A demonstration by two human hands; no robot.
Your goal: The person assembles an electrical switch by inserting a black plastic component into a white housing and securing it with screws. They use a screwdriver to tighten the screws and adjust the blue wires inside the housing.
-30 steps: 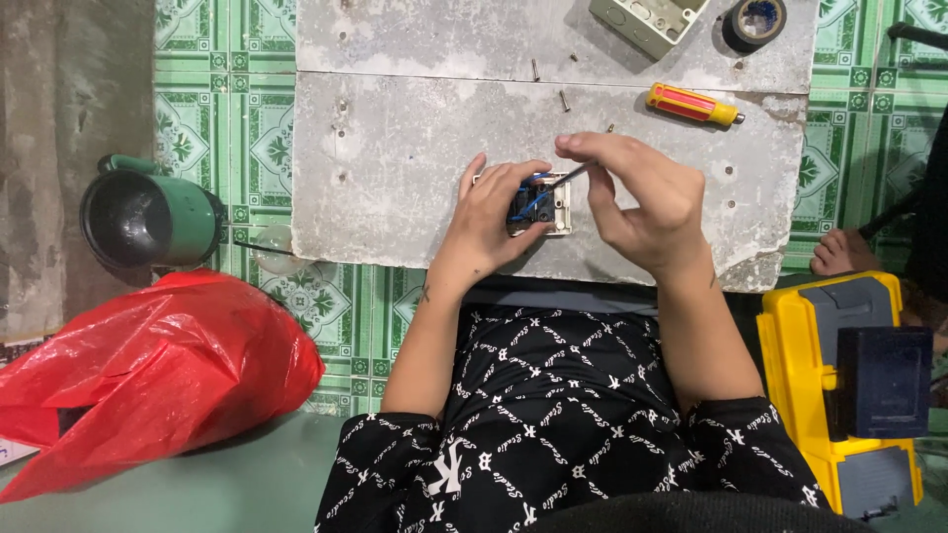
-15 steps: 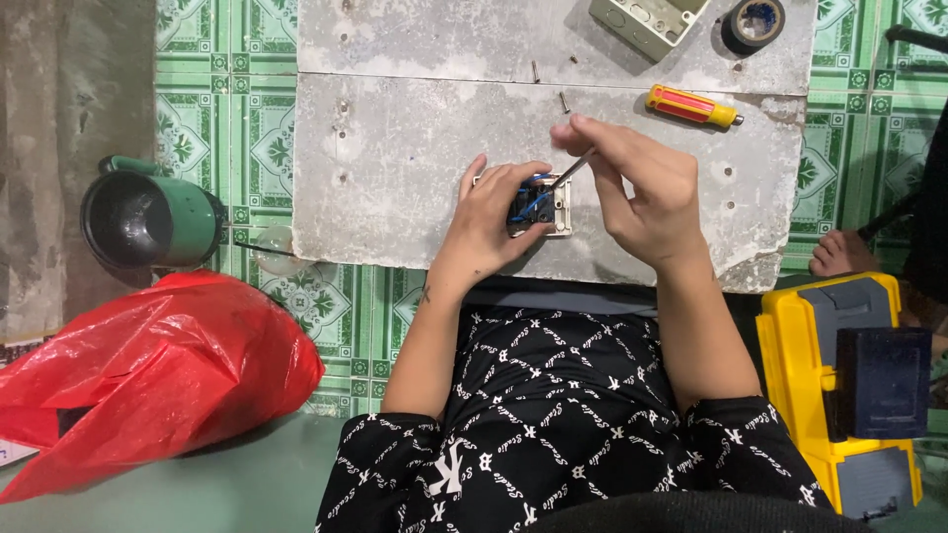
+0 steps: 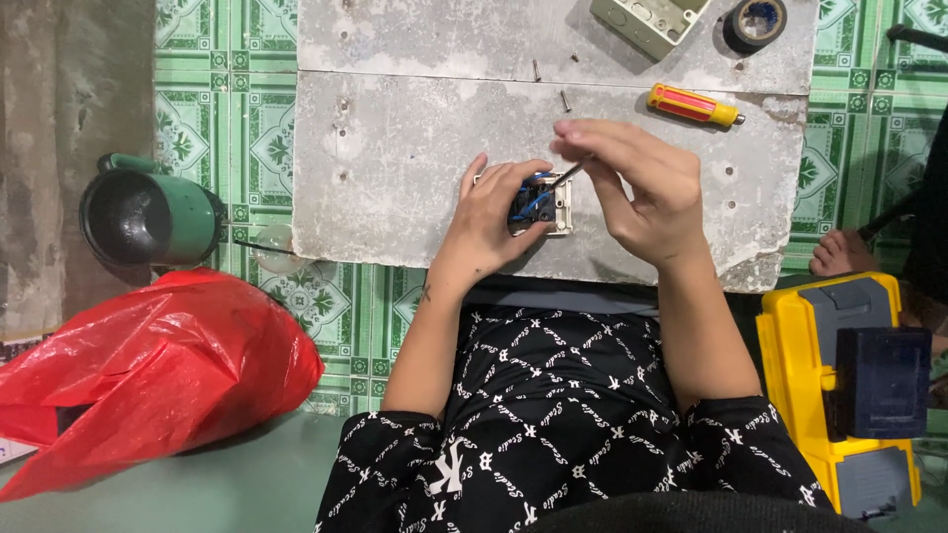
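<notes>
A small white electrical socket module (image 3: pixel 549 203) with blue wiring lies face down on a grey concrete slab (image 3: pixel 395 168). My left hand (image 3: pixel 491 219) grips it from the left and holds it steady. My right hand (image 3: pixel 637 183) holds a thin dark screwdriver (image 3: pixel 569 176) by its shaft, tip pointed down into the module's back. Most of the tool is hidden inside my fingers.
On the slab's far side lie a red and yellow screwdriver (image 3: pixel 691 105), a pale green junction box (image 3: pixel 649 20) and a roll of black tape (image 3: pixel 755 24). A green pot (image 3: pixel 148 215) and red plastic bag (image 3: pixel 148 370) sit left. A yellow tool case (image 3: pixel 839 395) stands right.
My right hand has lifted and shifted slightly away from me, raising the screwdriver to a steeper angle over the module. My left hand has stayed on the module.
</notes>
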